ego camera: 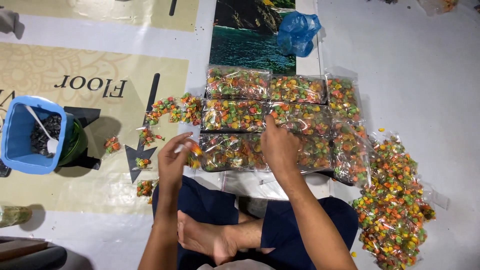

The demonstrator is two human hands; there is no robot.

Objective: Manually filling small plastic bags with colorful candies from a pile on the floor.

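I sit cross-legged on the floor. My left hand (173, 159) pinches a small clear packet of coloured candy (194, 154) just left of the packed rows. My right hand (278, 142) rests with its fingers on a long packet in the rows of filled candy packets (265, 117), which lie side by side in front of me. A strip of small joined candy packets (174, 109) lies left of the rows.
A heap of small candy packets (395, 200) lies at my right. A blue bin (22, 132) with dark contents and a white spoon stands at the left. A crumpled blue plastic bag (297, 31) lies behind the rows. Loose small packets (144, 187) dot the printed floor mat.
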